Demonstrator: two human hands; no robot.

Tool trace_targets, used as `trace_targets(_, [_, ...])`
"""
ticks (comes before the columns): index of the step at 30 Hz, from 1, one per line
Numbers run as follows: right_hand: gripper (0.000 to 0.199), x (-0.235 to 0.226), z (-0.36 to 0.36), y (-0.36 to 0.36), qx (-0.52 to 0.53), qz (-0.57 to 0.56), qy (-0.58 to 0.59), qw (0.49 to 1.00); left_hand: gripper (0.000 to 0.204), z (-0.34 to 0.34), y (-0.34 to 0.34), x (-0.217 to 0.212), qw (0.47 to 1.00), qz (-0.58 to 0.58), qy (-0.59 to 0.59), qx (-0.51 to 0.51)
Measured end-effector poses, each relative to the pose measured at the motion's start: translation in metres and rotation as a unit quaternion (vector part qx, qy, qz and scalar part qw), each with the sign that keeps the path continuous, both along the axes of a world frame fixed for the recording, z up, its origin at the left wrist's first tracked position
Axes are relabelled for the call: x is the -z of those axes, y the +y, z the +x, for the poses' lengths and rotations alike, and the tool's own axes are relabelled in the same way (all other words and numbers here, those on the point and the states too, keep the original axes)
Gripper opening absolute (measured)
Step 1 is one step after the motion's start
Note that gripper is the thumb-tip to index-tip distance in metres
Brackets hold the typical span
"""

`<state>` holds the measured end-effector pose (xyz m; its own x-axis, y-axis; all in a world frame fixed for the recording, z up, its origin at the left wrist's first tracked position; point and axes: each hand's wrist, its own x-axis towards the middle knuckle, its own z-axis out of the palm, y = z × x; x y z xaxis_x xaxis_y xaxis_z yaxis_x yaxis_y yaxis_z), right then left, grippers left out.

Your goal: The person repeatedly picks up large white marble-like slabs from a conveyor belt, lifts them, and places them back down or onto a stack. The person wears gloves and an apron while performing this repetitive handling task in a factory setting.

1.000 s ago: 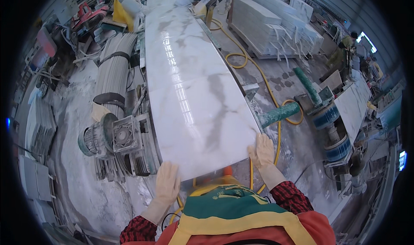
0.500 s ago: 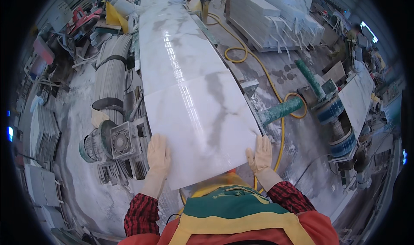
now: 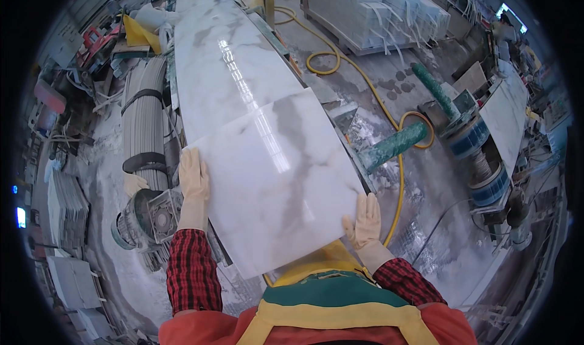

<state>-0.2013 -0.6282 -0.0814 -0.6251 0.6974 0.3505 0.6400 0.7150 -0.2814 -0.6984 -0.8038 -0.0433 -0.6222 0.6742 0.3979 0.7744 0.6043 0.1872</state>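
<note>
Left hand (image 3: 193,178) open, fingers straight along the slab's left edge, right hand (image 3: 366,224) open and spread by the near-right corner, whether curled beneath cannot tell. Slab (image 3: 277,187) askew at the near end of the surface (image 3: 219,248), far edge against or over the far slab (image 3: 228,80), cannot tell which. Press evenly from both sides, guide by edges rather than face, turn gently to spare the corners
</note>
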Motion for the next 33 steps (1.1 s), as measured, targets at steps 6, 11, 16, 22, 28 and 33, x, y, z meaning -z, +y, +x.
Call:
trace_targets(6, [0.085,-0.001,0.0,-0.004,0.003,-0.006,0.009,1.0,0.055,0.034,-0.012,0.006,1.0,0.0,0.025,-0.006])
trace_targets(11, [0.087,0.002,0.003,-0.005,-0.001,-0.006,-0.003,1.0,0.059,0.136,-0.07,0.004,0.999,-0.042,-0.027,0.021])
trace_targets(16, [0.087,0.003,0.008,-0.006,0.006,-0.004,-0.016,1.0,0.066,0.232,-0.144,0.003,0.983,-0.083,-0.09,0.136])
trace_targets(22, [0.082,0.01,0.012,-0.003,-0.004,-0.003,-0.01,1.0,0.062,0.278,-0.208,-0.011,0.927,-0.189,-0.239,0.217])
trace_targets(28, [0.083,0.014,0.016,-0.006,0.008,-0.01,0.02,1.0,0.052,0.254,-0.21,-0.038,0.928,-0.121,-0.268,0.231])
trace_targets(33, [0.085,0.028,0.014,-0.009,0.013,-0.03,0.061,0.998,0.055,0.208,-0.115,-0.07,0.973,-0.103,-0.098,0.18])
